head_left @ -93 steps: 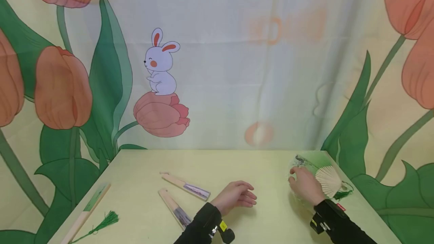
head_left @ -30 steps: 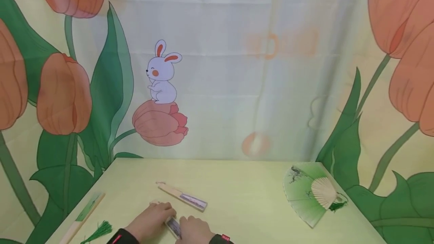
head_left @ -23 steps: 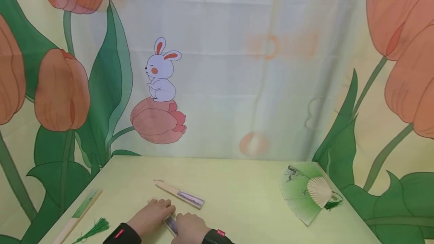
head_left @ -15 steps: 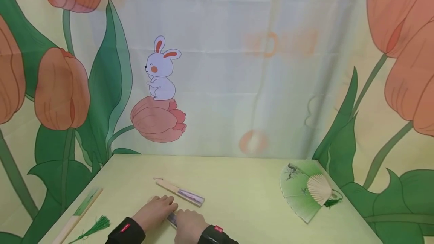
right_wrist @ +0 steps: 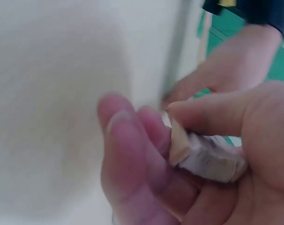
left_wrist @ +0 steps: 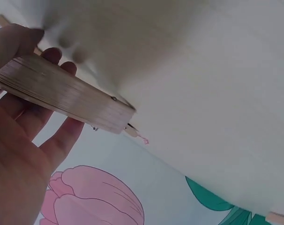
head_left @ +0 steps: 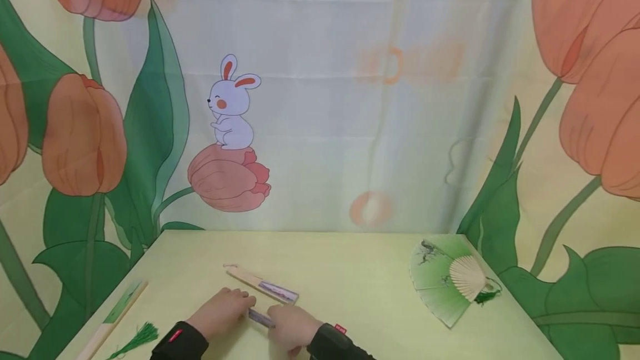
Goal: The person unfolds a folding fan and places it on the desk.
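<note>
A folded fan with wooden ribs and a purple-grey leaf sits low over the yellow-green table near its front edge. My left hand holds its left end; the left wrist view shows the stacked wooden ribs resting across my curled fingers with the thumb on top. My right hand grips the other end. In the right wrist view the fan's tip is pinched between my thumb and fingers. Whether the fan touches the table I cannot tell.
A second folded fan lies just behind my hands. At the far right an open green fan lies with a dark green tassel. A long folded fan and its green tassel lie along the left edge. A tulip-and-rabbit cloth hangs behind.
My right hand left the open green fan and both hands came to the near folded fan. In the last second my right hand slid right along it and the grip tightened.
</note>
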### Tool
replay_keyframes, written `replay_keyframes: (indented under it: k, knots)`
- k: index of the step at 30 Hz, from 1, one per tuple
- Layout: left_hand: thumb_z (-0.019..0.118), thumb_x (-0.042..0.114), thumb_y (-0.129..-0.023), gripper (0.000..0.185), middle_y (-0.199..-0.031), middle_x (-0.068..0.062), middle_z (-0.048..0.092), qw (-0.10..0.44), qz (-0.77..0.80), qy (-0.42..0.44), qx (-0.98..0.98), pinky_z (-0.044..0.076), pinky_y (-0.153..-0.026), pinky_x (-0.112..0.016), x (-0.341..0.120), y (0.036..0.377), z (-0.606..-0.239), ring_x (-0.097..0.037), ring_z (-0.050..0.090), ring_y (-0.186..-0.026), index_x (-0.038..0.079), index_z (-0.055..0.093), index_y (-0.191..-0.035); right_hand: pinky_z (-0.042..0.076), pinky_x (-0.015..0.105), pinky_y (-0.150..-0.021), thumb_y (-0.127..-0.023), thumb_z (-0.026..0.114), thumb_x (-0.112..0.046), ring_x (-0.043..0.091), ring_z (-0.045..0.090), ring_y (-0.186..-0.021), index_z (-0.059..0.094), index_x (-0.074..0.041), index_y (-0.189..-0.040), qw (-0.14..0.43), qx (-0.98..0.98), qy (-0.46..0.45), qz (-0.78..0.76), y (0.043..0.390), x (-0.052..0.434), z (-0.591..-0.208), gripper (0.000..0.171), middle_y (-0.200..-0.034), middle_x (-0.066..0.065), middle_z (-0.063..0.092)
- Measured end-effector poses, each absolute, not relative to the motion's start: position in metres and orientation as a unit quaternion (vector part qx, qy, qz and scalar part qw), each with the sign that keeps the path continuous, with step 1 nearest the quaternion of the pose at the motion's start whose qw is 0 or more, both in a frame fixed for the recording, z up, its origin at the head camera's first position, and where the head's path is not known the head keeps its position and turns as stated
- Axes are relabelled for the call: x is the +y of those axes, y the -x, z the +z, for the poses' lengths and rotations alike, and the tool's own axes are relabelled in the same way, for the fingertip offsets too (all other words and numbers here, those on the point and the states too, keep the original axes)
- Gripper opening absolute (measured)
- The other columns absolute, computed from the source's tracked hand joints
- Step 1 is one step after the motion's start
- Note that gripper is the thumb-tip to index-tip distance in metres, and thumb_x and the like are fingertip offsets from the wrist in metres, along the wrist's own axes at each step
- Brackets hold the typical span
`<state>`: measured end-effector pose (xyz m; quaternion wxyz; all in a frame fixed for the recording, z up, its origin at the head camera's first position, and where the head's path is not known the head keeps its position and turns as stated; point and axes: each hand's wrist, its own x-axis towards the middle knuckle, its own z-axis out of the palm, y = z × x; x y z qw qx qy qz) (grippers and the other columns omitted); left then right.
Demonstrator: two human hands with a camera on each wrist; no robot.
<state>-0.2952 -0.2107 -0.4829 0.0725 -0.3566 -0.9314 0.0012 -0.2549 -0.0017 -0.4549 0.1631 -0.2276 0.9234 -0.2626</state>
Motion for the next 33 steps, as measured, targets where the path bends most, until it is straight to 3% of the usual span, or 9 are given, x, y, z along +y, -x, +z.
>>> replay_keyframes:
  k: [4,8,12,16,19,23,26,33]
  knots:
    - [0.076,0.017,-0.084,0.02,-0.072,0.013,0.052,0.06,-0.059,0.366,-0.927,0.045,-0.06,-0.032,-0.211,0.298,-0.478,-0.004,0.046,-0.063,0.018,0.056,-0.084,0.046,0.024,-0.035,-0.097,0.06,-0.014,0.013,0.056,-0.038,0.061,-0.007,-0.086,0.142,0.897,0.245,-0.338,0.257,0.018,-0.441,0.012,-0.064,0.002,0.059]
    - [0.075,0.03,-0.085,0.018,-0.076,0.017,0.055,0.0,-0.182,0.328,-0.927,0.044,-0.061,-0.027,-0.205,0.301,-0.472,-0.001,0.048,-0.066,0.018,0.064,-0.091,0.049,0.025,-0.038,-0.095,0.063,-0.015,0.014,0.059,-0.041,0.066,-0.007,-0.085,0.103,0.872,0.253,-0.407,0.26,0.037,-0.426,0.013,-0.06,-0.001,0.061]
    - [0.072,0.036,-0.087,0.021,-0.081,0.016,0.06,-0.025,-0.283,0.3,-0.91,0.044,-0.062,-0.024,-0.195,0.302,-0.468,0.0,0.049,-0.068,0.019,0.065,-0.096,0.053,0.029,-0.043,-0.092,0.066,-0.018,0.019,0.064,-0.047,0.068,-0.008,-0.083,0.07,0.856,0.246,-0.449,0.263,0.054,-0.409,0.014,-0.063,-0.003,0.063]
    - [0.069,0.035,-0.09,0.018,-0.078,0.007,0.062,-0.008,-0.376,0.295,-0.878,0.041,-0.059,-0.023,-0.181,0.299,-0.461,-0.006,0.05,-0.065,0.018,0.065,-0.094,0.056,0.036,-0.05,-0.093,0.068,-0.024,0.023,0.067,-0.055,0.071,-0.007,-0.091,0.052,0.836,0.215,-0.502,0.265,0.072,-0.391,0.017,-0.071,0.004,0.066]
    - [0.068,0.033,-0.091,0.019,-0.083,0.002,0.066,0.0,-0.454,0.283,-0.845,0.048,-0.064,-0.024,-0.167,0.296,-0.455,-0.012,0.059,-0.072,0.016,0.068,-0.1,0.057,0.038,-0.053,-0.094,0.067,-0.027,0.023,0.067,-0.058,0.072,-0.008,-0.099,0.03,0.819,0.197,-0.538,0.265,0.085,-0.377,0.021,-0.075,0.011,0.066]
    - [0.064,0.032,-0.095,0.025,-0.096,-0.003,0.069,0.006,-0.537,0.267,-0.8,0.056,-0.076,-0.036,-0.149,0.291,-0.446,-0.019,0.067,-0.084,0.012,0.07,-0.11,0.056,0.033,-0.053,-0.093,0.069,-0.027,0.022,0.065,-0.058,0.071,-0.005,-0.101,-0.012,0.792,0.165,-0.588,0.265,0.1,-0.364,0.023,-0.073,0.011,0.064]
    - [0.06,0.03,-0.098,0.029,-0.099,-0.006,0.069,0.01,-0.573,0.268,-0.775,0.057,-0.078,-0.041,-0.133,0.288,-0.438,-0.022,0.068,-0.084,0.008,0.068,-0.115,0.053,0.028,-0.052,-0.092,0.071,-0.026,0.022,0.063,-0.056,0.07,-0.003,-0.099,-0.045,0.761,0.131,-0.634,0.265,0.108,-0.358,0.024,-0.069,0.009,0.06]
    - [0.054,0.032,-0.101,0.038,-0.099,-0.011,0.068,-0.019,-0.654,0.264,-0.709,0.052,-0.074,-0.028,-0.087,0.284,-0.426,-0.023,0.07,-0.082,0.002,0.063,-0.122,0.049,0.025,-0.051,-0.091,0.071,-0.026,0.02,0.059,-0.054,0.068,-0.002,-0.103,-0.099,0.713,0.095,-0.688,0.259,0.12,-0.346,0.027,-0.076,0.012,0.059]
